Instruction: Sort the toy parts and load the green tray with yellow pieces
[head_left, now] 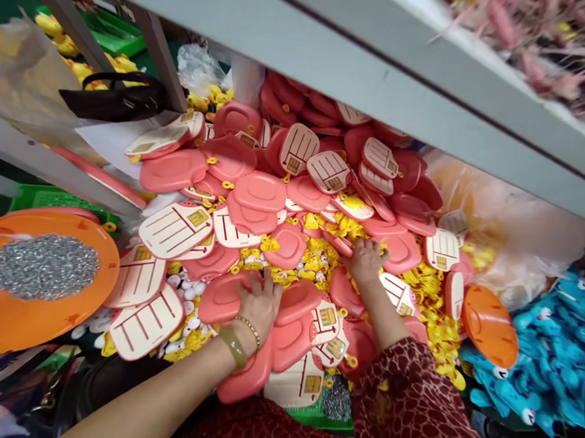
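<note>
Reaching with both bare hands into a heap of pink plastic shells [253, 191], many lying flipped to show cream undersides with red lines and a small yellow label. Heap sits mid-scene, under a grey metal shelf [363, 70] crossing the far side. Left hand [259, 305] lies palm down on the near shells, fingers spread, open, nothing gripped. Jade bangle [232, 345] and gold bead bracelet [251, 329] on that wrist. Right hand [366, 261] is further in, fingers slightly curled at the edge of a pink shell beside small yellow plastic pieces [320, 251]; can't tell if it has hold of it. Yellow pieces are scattered through the heap and bank up on its right. Red patterned sleeve [400, 400] on the near right.

Left of the heap, an orange round tray [1, 292] holds grey metal granules [43, 267], with a green crate [58, 199] just past it. Black bag [113, 94] and yellow plush ducks [85, 71] on the far left. Orange oval lid [490, 326] lies at the heap's right edge, blue plush toys [553, 357] right of that. Pink feathery items [534, 56] sit on the shelf, upper right.
</note>
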`<state>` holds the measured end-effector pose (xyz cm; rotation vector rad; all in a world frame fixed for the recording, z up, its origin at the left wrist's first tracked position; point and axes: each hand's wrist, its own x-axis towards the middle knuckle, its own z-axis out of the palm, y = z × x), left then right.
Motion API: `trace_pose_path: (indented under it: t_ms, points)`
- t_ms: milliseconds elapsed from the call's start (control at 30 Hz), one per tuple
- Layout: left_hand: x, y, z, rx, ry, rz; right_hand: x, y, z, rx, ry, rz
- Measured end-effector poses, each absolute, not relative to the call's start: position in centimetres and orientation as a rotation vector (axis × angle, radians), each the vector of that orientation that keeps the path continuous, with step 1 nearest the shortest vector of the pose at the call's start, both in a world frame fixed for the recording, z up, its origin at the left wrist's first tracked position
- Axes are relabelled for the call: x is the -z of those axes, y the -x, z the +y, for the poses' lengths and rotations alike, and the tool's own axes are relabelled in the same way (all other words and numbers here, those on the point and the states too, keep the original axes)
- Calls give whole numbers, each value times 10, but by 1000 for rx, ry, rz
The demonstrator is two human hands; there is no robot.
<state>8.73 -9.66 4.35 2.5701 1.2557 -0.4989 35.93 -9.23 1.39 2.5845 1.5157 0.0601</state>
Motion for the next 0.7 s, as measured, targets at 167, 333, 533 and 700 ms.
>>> trace_pose_path:
  t_ms: [167,333,533,700]
  points:
    - [-44,-68,-101,448,-2622,1339,-23,-357,-112,181,-2579,1822]
    - [-51,-51,-97,522,-2604,1405,-53,-388,-164,838,-3238,1672]
    - [-76,-52,-78,502,-2474,1374,-61,-463,-181,908,-4224,766]
    - [-95,-39,-55,256,-2343,1440,-44,-512,-180,797,-4240,964]
